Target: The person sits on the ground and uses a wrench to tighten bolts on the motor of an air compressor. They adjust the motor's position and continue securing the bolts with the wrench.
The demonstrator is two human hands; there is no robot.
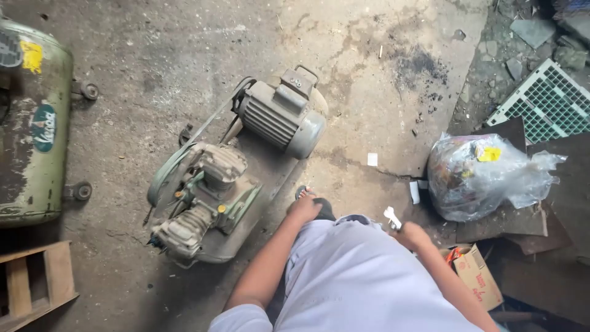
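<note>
I look down at a concrete floor. A dusty air compressor unit lies there: a grey electric motor (283,114) at its far end, a belt wheel (169,169) on its left side and a greenish pump head (206,200) nearer me. My left hand (303,208) hangs by my knee just right of the compressor's base, fingers curled; whether it holds anything I cannot tell. My right hand (410,233) is closed around a small metal spanner (391,217) whose jaw sticks up from the fist.
A worn green air tank (31,129) on small wheels lies at the left. A wooden crate (34,283) sits bottom left. At the right are a stuffed clear plastic bag (479,175), a cardboard box (476,273), a white mesh grille (544,101) and rubble.
</note>
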